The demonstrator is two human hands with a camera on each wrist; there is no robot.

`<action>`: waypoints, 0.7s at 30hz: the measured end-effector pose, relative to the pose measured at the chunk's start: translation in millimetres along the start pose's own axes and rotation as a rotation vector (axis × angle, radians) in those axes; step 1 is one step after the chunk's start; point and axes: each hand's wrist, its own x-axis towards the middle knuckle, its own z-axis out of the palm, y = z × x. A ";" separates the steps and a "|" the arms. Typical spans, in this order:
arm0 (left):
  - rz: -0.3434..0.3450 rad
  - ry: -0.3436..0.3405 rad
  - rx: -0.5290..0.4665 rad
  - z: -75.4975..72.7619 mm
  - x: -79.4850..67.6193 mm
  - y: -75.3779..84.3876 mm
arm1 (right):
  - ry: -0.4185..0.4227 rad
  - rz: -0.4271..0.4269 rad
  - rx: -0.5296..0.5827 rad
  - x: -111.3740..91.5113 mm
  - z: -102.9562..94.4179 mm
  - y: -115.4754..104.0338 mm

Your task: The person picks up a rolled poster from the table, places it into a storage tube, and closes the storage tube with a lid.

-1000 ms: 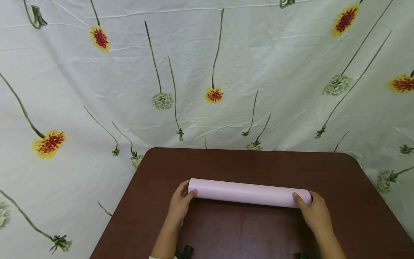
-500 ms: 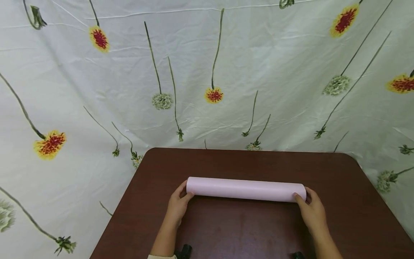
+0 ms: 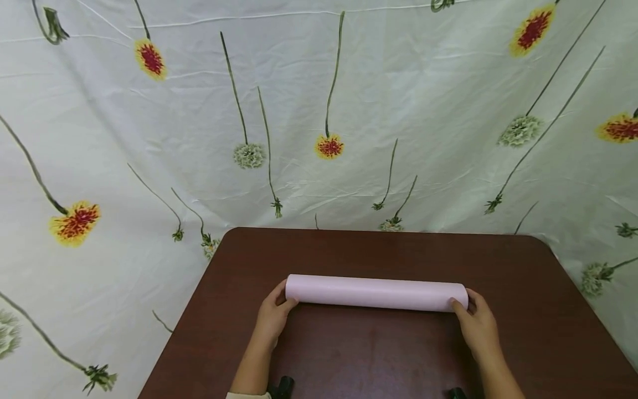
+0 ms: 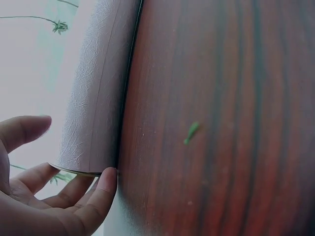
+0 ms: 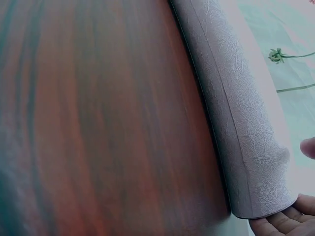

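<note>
A pale pink roll of creased, leather-like sheet (image 3: 376, 292) lies sideways across the brown table, its long seam showing in both wrist views. My left hand (image 3: 271, 321) holds the roll's left end, thumb on the near side and fingers behind. At the opposite end, my right hand (image 3: 480, 327) grips in a mirrored way. In the left wrist view, the fingers of the left hand (image 4: 54, 206) curl under the roll's thin-edged end. The right wrist view has the right hand's fingers (image 5: 283, 223) tucked beneath the other end.
The dark brown table (image 3: 374, 354) has rounded far corners. A pale cloth with printed flowers (image 3: 299, 111) hangs behind it and along its left side. Small black devices (image 3: 283, 387) show by the wrists. A green speck (image 4: 192, 132) lies on the wood in the left wrist view.
The roll has shifted slightly left, and its right end has moved away from me, so it lies more level across the view. Both hands have moved along with it, keeping their hold.
</note>
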 end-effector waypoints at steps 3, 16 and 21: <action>-0.013 -0.007 0.011 -0.3 0.1 -0.5 | -0.004 0.004 -0.003 0.1 0.0 0.2; -0.011 -0.001 0.049 -0.5 -0.1 1.6 | -0.001 0.023 -0.054 1.2 -2.3 0.0; -0.003 0.003 0.049 -2.1 -0.8 1.6 | 0.003 0.017 -0.062 0.0 -2.8 0.1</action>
